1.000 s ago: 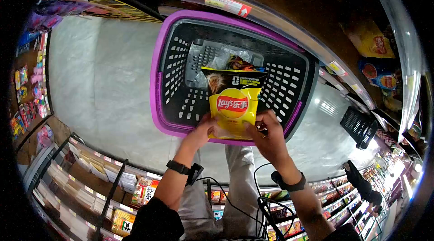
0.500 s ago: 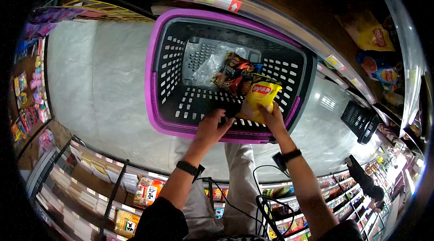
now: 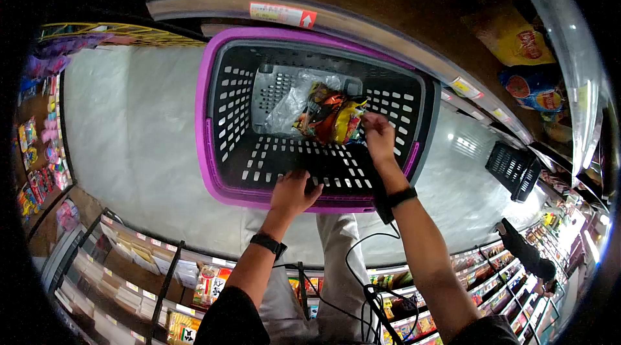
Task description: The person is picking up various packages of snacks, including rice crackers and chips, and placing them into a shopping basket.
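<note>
A black shopping basket with a purple rim (image 3: 206,86) is in front of me. Inside it are dark red-and-black snack packets (image 3: 319,109) and a crumpled clear plastic bag (image 3: 284,104). A yellow bag of chips (image 3: 350,121) is down among the packets, turned partly on edge. My right hand (image 3: 380,138) is inside the basket with its fingertips closed at the bag's right edge. At the basket's near side, my left hand (image 3: 294,193) has its fingers apart, close to the rim and holding nothing.
A shelf edge with price labels (image 3: 282,15) runs along the basket's far side. More chip bags (image 3: 525,42) sit on the right shelf. Another black basket (image 3: 513,170) stands to the right. A black cable (image 3: 352,251) hangs near my legs.
My right hand has moved deeper into the basket, lowering and turning the yellow bag of chips beside the dark packets. My left hand stays near the rim. The view has shifted slightly.
</note>
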`<state>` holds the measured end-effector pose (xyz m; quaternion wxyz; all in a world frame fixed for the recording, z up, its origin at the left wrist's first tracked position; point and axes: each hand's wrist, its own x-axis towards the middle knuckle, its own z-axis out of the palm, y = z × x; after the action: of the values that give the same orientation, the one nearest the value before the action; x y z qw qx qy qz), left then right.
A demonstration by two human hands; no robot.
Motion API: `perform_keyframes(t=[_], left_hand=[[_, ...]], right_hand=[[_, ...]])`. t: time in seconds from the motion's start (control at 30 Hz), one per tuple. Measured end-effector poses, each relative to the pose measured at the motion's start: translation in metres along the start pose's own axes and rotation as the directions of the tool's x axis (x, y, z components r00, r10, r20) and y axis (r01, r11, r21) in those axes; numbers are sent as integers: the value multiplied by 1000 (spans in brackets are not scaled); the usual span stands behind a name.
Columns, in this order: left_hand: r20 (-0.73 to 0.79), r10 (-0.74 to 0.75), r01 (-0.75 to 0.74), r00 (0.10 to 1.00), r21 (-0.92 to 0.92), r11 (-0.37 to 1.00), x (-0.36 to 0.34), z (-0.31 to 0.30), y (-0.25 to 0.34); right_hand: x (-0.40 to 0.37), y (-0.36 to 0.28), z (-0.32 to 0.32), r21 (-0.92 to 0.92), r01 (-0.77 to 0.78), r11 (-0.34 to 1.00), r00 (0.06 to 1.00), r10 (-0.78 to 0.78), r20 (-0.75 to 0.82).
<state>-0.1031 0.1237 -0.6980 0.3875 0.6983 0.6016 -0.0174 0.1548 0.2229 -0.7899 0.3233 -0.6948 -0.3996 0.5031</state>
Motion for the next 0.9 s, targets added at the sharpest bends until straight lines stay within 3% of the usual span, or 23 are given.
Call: perform_keyframes(t=[0.03, 0.07, 0.1, 0.13, 0.17, 0.2, 0.27, 0.33, 0.37, 0.4, 0.43, 0.47, 0.5, 0.53, 0.57, 0.63, 0.7, 0.73, 0.77, 0.8, 0.83, 0.87, 0.9], left_hand=[[-7, 9, -9, 1000, -2, 1000, 1, 2, -2], [-21, -3, 3, 1000, -2, 1000, 0, 8, -4], [-32, -18, 18, 999, -4, 1000, -2, 12, -5], [-32, -16, 15, 999, -9, 1000, -1, 10, -3], [8, -40, 40, 999, 2, 999, -1, 5, 1], [46, -64, 63, 997, 17, 998, -1, 3, 3], [38, -60, 60, 997, -3, 998, 0, 5, 1], [25, -62, 62, 998, -22, 998, 0, 6, 1], [36, -59, 59, 998, 7, 998, 1, 5, 0], [47, -58, 56, 997, 38, 998, 2, 5, 0], [43, -60, 58, 997, 38, 998, 2, 4, 0], [23, -53, 53, 998, 16, 998, 2, 4, 0], [6, -51, 51, 999, -7, 999, 0, 1, 2], [5, -60, 60, 998, -6, 998, -1, -2, 3], [21, -43, 44, 999, -17, 999, -1, -4, 4], [39, -38, 39, 999, -30, 999, 0, -10, 6], [101, -162, 191, 982, -492, 850, 2, -12, 6], [86, -107, 138, 990, -637, 758, 3, -13, 3], [93, -114, 147, 989, -641, 754, 5, -22, 8], [96, -114, 149, 989, -705, 693, 8, -38, 16], [99, -115, 149, 988, -763, 629, 10, -52, 21], [193, -91, 213, 977, -859, 466, 11, -60, 21], [194, -98, 217, 976, -859, 464, 12, -70, 24]], right_hand=[[-10, -64, -8, 61, 211, 976, 972, -203, -115], [-8, -96, -23, 2, 243, 970, 949, -238, -208], [-10, -136, -38, 113, 217, 970, 941, -177, -289], [-8, -170, -53, 68, 336, 939, 881, -288, -374], [-1, -192, -68, 53, 361, 931, 818, -289, -497], [10, -209, -92, -273, 343, 899, 682, -438, -586], [52, -217, -136, -439, 426, 791, 413, -601, -684], [101, -215, -183, -516, 522, 679, 374, -726, -577], [120, -219, -191, -516, 526, 676, 372, -729, -575], [138, -223, -196, -183, 689, 701, 474, -628, -617], [150, -223, -205, 177, 753, 634, 591, -534, -604], [154, -219, -215, 181, 753, 633, 593, -534, -603], [152, -218, -218, -370, 555, 745, 534, -660, -528], [153, -216, -217, -805, 194, 561, 537, -747, -392], [149, -209, -215, -802, 199, 563, 544, -744, -388], [98, -235, -184, -268, 348, 898, 632, -436, -641], [71, -240, -184, -175, 449, 876, 663, -458, -592], [49, -250, -171, -102, 454, 885, 689, -421, -590], [27, -259, -155, -144, 441, 886, 688, -437, -579], [2, -269, -134, -143, 352, 925, 750, -370, -548], [-20, -264, -119, -144, 349, 926, 765, -371, -526], [-40, -262, -100, -119, 357, 926, 793, -368, -485], [-54, -246, -86, -69, 393, 917, 810, -380, -447]])
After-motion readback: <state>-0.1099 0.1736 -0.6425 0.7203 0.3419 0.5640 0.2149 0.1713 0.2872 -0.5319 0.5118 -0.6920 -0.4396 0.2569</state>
